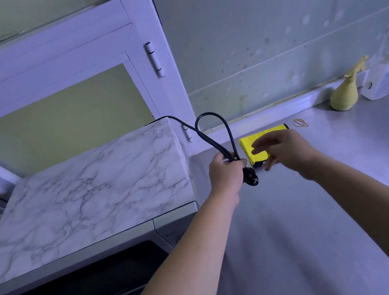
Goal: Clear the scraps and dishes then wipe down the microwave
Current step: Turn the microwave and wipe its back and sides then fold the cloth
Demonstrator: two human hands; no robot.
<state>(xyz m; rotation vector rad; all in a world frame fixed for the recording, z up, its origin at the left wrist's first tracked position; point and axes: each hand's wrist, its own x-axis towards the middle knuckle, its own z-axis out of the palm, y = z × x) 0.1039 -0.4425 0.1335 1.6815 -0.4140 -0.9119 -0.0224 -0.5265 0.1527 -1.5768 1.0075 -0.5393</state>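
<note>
Left hand (225,171) was clenched around a looped black power cord (214,133), with the plug (326,167) hanging out just below the fist, so that one was pretty much tied up. Taking the microwave (81,199) as the landmark and going left to right: it sat at the left of the counter (343,148) with its marble-look top bare, the cord ran off its back right corner into that fist just off its right edge, and the folded yellow cloth (259,141) lay flat on the counter a little further right and toward the wall. Right hand (284,150) hovered right over the cloth, fingers spread and loose, gripping nothing, though I couldn't tell if the fingertips were already touching the fabric. So the whole thing turned on this imo: the cloth was directly under the free right hand, on the far side of the microwave from nothing useful to the busy left. Its long edge ran roughly front to back. Further right again, well apart from the microwave, were a couple of rubber bands (300,122) and a yellowish spray bottle (345,93) against the wall. My guess was the wiping part was about to start, no dishes or scraps visible.
</note>
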